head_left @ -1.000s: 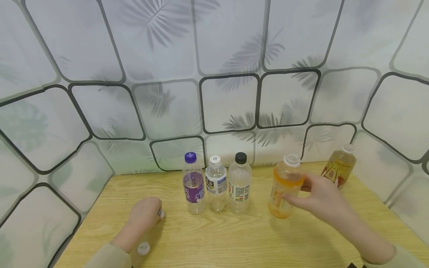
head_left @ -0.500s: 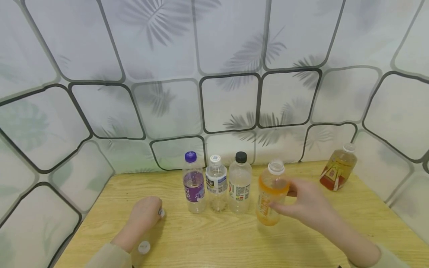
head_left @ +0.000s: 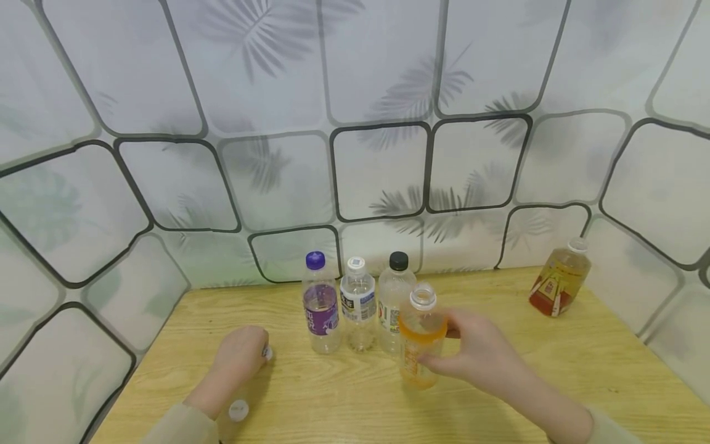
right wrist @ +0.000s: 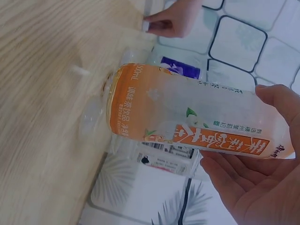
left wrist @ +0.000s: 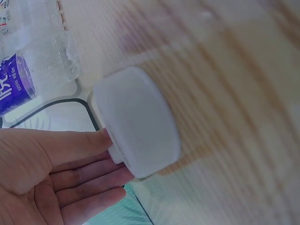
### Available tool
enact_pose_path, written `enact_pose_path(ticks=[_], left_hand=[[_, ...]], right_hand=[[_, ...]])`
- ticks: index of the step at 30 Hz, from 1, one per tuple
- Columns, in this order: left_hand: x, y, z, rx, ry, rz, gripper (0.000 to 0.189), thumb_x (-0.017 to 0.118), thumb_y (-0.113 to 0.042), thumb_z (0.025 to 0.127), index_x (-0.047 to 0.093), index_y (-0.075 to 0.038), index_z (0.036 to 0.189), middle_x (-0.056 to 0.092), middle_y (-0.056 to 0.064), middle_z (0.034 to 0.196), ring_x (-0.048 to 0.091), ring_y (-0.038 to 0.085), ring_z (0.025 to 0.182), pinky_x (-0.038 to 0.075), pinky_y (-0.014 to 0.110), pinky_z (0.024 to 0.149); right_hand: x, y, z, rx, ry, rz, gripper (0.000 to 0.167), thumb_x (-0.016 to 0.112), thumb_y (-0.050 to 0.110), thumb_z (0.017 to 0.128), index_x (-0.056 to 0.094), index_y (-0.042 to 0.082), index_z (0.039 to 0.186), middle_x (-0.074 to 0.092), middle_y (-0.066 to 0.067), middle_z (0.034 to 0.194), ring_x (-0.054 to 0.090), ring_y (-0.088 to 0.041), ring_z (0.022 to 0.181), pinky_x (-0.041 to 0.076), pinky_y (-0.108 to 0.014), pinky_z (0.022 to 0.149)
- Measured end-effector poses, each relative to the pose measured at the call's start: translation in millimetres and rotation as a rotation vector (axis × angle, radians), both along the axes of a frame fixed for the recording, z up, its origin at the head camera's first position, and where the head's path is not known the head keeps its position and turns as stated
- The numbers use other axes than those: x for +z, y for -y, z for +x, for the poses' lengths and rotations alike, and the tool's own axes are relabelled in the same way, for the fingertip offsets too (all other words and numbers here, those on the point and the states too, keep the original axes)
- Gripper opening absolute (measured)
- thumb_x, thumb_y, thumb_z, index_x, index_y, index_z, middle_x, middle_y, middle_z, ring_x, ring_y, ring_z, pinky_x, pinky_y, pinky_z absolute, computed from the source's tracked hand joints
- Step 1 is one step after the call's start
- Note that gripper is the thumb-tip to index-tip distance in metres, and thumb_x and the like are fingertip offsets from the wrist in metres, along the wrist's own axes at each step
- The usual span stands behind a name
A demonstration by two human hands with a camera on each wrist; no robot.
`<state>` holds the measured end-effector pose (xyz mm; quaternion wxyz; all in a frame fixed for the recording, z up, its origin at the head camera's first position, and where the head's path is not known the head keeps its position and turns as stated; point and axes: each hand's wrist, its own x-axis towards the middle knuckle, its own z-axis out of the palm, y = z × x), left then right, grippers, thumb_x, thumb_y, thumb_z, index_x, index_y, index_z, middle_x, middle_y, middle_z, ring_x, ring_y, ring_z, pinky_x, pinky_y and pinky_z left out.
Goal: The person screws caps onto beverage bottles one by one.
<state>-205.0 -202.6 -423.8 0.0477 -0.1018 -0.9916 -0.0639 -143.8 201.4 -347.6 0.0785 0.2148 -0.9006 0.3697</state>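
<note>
My right hand (head_left: 479,351) grips a clear, capless bottle with an orange label (head_left: 418,345), thumb on the near side. In the right wrist view the bottle (right wrist: 187,112) shows its printed label. In the head view it overlaps the black-capped bottle (head_left: 397,283). My left hand (head_left: 240,354) rests low over the table at the left, pinching a small white cap (head_left: 267,353) between thumb and fingers. Another white cap (head_left: 238,410) lies near the left wrist; a large white cap (left wrist: 136,122) partly covers the fingertips in the left wrist view.
A purple-capped bottle (head_left: 320,308) and a white-capped bottle (head_left: 358,305) stand beside the black-capped one on the wooden table (head_left: 333,407). A bottle holding amber drink (head_left: 560,280) stands at the back right. Patterned cloth (head_left: 377,172) rises behind the table.
My right hand has carried the orange-labelled bottle leftward and somewhat nearer, from beside the amber bottle to in front of the black-capped one. The left hand stays in place with its cap.
</note>
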Motion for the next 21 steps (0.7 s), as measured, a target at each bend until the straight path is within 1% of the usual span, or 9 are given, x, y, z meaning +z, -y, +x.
enact_pose_path(ticks=[4, 11, 17, 21], left_hand=[[-0.5, 0.0, 0.1, 0.003, 0.002, 0.002, 0.041, 0.074, 0.012, 0.079, 0.047, -0.012, 0.059, 0.045, -0.001, 0.058, 0.04, 0.014, 0.056, 0.033, 0.026, 0.053], [-2.3, 0.3, -0.5, 0.013, 0.018, -0.001, 0.04, 0.074, 0.011, 0.081, 0.049, -0.012, 0.06, 0.046, -0.001, 0.059, 0.041, 0.014, 0.056, 0.035, 0.025, 0.053], [-2.7, 0.7, -0.8, 0.02, 0.02, -0.001, 0.04, 0.074, 0.011, 0.081, 0.05, -0.012, 0.06, 0.046, -0.001, 0.059, 0.041, 0.014, 0.056, 0.035, 0.025, 0.053], [-3.1, 0.3, -0.8, 0.018, 0.009, -0.002, 0.04, 0.074, 0.012, 0.08, 0.05, -0.012, 0.059, 0.047, -0.001, 0.058, 0.042, 0.013, 0.055, 0.034, 0.025, 0.052]], right_hand=[[-5.6, 8, 1.3, 0.026, 0.024, -0.005, 0.057, 0.095, 0.03, 0.078, 0.072, 0.011, 0.127, 0.079, -0.002, 0.121, 0.077, -0.022, 0.106, 0.064, -0.037, 0.093], [-16.0, 17, 2.1, 0.076, 0.013, -0.022, 0.051, 0.095, 0.029, 0.078, 0.074, 0.011, 0.121, 0.079, -0.002, 0.118, 0.077, -0.023, 0.104, 0.065, -0.032, 0.09], [-22.5, 20, 2.4, 0.111, 0.034, -0.046, 0.052, 0.094, 0.029, 0.08, 0.073, 0.01, 0.124, 0.079, -0.003, 0.119, 0.077, -0.021, 0.105, 0.064, -0.03, 0.091], [-26.4, 22, 2.8, 0.119, 0.047, -0.047, 0.055, 0.094, 0.03, 0.08, 0.072, 0.01, 0.126, 0.078, -0.003, 0.121, 0.077, -0.021, 0.106, 0.064, -0.032, 0.092]])
